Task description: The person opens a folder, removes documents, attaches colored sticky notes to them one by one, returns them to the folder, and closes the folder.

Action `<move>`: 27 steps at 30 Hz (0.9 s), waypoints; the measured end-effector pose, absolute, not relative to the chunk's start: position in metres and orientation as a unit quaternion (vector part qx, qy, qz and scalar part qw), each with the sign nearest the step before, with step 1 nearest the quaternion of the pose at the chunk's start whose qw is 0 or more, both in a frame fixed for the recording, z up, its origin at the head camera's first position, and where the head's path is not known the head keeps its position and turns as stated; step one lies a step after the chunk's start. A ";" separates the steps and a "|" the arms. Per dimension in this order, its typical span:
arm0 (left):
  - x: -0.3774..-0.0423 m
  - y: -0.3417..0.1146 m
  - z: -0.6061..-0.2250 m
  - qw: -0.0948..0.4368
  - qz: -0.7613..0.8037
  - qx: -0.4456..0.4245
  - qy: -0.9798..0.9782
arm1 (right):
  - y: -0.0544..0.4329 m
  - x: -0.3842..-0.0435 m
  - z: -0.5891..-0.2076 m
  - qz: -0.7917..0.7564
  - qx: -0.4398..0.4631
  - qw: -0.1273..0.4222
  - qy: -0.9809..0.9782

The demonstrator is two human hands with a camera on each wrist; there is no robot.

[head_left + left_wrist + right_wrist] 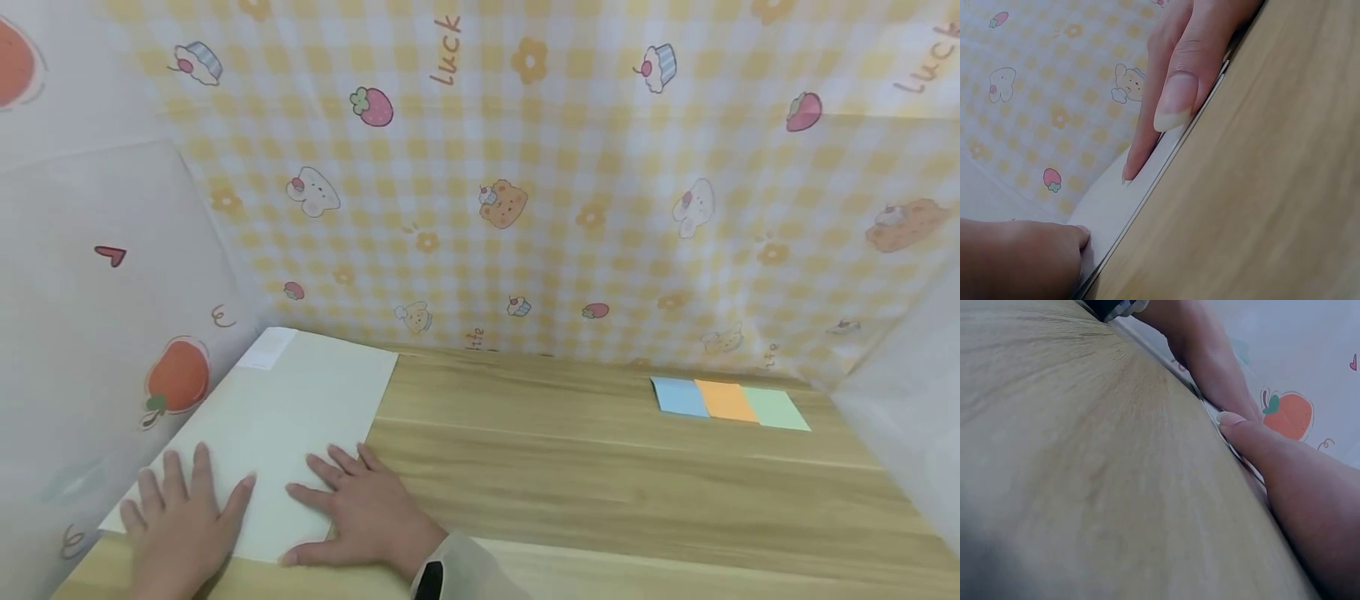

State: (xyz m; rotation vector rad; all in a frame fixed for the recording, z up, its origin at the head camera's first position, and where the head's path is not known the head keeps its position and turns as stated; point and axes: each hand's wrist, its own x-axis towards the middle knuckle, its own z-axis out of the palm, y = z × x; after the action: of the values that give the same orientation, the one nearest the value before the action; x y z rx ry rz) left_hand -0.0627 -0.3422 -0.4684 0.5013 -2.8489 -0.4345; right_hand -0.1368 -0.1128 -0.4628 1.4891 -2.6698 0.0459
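A pale, flat sheet point(315, 400) lies on the left part of the table, with a small white label point(262, 353) at its far left corner. On its near left part my left hand point(180, 525) rests palm down, fingers spread. My right hand point(367, 508) lies across its near right edge, fingers spread and thumb toward the near edge. In the left wrist view the edge of the sheet point(1141, 197) shows more than one thin layer. Neither hand grips anything. The sheet's surface under the palms is hidden.
Blue point(681, 397), orange point(726, 401) and green sticky notes point(776, 408) lie side by side at the back right of the wood-grain table point(600, 483). A yellow checked cloth point(555, 167) hangs behind, and a white printed cloth point(75, 333) borders the left side.
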 end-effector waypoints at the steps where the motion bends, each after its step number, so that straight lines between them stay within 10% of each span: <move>1: -0.063 -0.342 -0.468 0.113 -0.144 0.169 -0.968 | -0.112 -0.137 -0.463 0.013 0.487 0.040 -0.872; 27: -0.067 -0.314 -0.465 0.128 -0.134 0.167 -0.968 | -0.058 -0.127 -0.466 0.047 0.494 0.044 -0.867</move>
State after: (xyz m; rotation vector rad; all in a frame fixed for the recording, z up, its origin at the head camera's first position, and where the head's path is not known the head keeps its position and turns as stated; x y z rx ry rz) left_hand -0.0673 -0.3144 -0.4653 0.4870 -2.8160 -0.3903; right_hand -0.1268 -0.0580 -0.4662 1.5107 -2.6500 0.1433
